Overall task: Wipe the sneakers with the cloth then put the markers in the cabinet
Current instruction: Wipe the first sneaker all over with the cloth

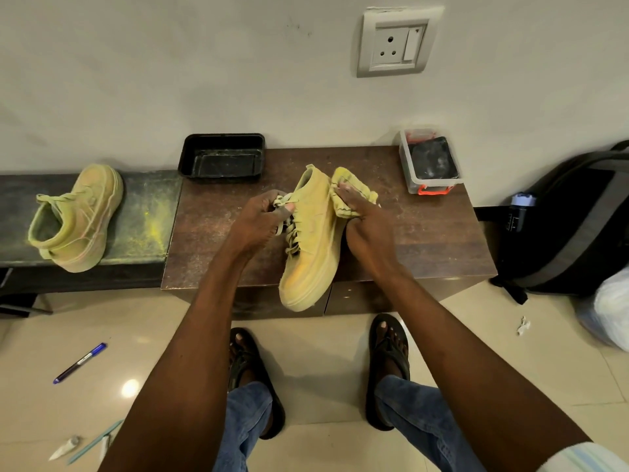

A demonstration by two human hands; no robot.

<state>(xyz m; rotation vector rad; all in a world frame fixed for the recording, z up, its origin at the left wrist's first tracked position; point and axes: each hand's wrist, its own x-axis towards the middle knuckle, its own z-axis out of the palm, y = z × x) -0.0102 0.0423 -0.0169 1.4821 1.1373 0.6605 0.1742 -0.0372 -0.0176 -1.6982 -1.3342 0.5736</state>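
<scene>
Left hand (262,219) fingers curled tight, pinching the laces and tongue of the dusty yellow-green suede sneaker (311,243). Right hand (362,221) fingers fairly straight, pressing the crumpled yellow cloth (343,189) flat against that sneaker's right side near the heel. Held sneaker is tilted on its side over the brown wooden tabletop (425,233), long axis running front to back, toe toward the person and overhanging the tabletop's near edge, heel toward the wall. Second matching yellow-green sneaker (80,218) stands left of the tabletop on a darker ledge, heel opening toward the person. Blue-capped marker (80,362) lies on the floor, below-left of the tabletop.
</scene>
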